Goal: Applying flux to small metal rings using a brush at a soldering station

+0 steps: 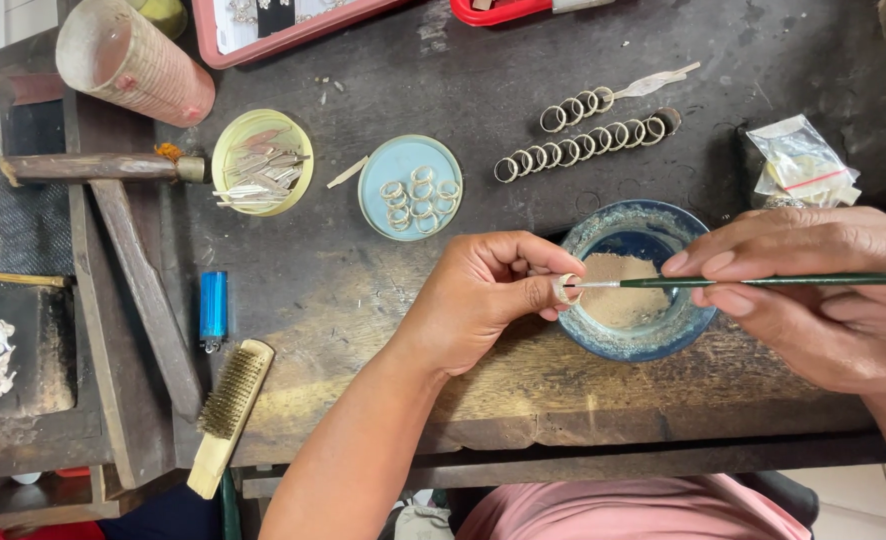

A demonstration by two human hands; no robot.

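Left hand (488, 295) pinches a ring (566, 289) over the bowl (603, 340); right hand (813, 290) grips a brush (743, 282) touching it.

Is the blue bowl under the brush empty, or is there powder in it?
Not empty: the blue bowl holds tan powder covering part of its floor; dark bare bottom shows behind it.
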